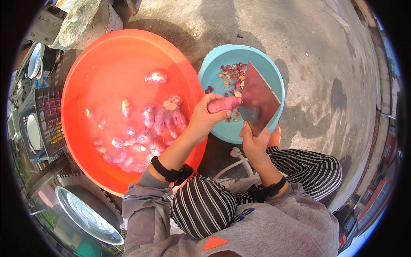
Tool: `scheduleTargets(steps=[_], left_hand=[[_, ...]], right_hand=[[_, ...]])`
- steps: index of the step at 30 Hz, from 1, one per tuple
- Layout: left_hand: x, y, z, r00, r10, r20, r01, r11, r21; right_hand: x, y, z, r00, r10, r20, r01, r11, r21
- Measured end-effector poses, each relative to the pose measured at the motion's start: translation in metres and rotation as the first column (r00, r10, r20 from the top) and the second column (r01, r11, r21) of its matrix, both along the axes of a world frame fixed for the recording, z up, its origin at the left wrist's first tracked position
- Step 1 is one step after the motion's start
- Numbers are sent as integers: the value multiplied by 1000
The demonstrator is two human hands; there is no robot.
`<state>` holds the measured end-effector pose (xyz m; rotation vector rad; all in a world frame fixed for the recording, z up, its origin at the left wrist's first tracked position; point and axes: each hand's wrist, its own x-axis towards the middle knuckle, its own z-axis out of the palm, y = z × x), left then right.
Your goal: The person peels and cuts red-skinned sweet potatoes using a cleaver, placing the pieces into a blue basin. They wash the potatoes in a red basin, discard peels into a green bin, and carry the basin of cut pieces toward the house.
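Observation:
My left hand grips a pink-red sweet potato by its near end, over the left side of a light blue basin. In my right hand is a cleaver, its broad blade tilted up and its edge against the sweet potato's far end. Under the blade, trimmed bits and slices lie in the basin. To the left, a large orange tub holds water with several sweet potatoes in it, some partly under the surface. My fingers hide the cleaver's handle.
A round concrete block stands behind the tub. Along the left are a dark plastic crate and a large metal basin. A pale hose or pipe lies close to my striped legs. Concrete ground extends to the right, with wet patches.

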<state>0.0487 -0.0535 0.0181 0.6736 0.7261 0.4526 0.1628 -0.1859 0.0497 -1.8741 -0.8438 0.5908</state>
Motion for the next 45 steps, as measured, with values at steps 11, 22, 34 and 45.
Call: scheduleTargets(steps=[11,22,34,45], left_hand=[[8,1,9,963,-269,-22,212,705,677],[-45,28,3,999,-45,-23,50,887,459],[-244,-50,-35,777,159,-610,-20,973,229],[-451,-17,-150,374,627,-684,-516,753,408]], right_hand=[[25,4,-11,998,61,-31,-64,990,-128],[29,8,-25,840,-252,-481,122,951,-284],[17,12,-33,834,-268,-482,113,938,-326],[22,9,-36,823,-254,-508,118,952,-284]])
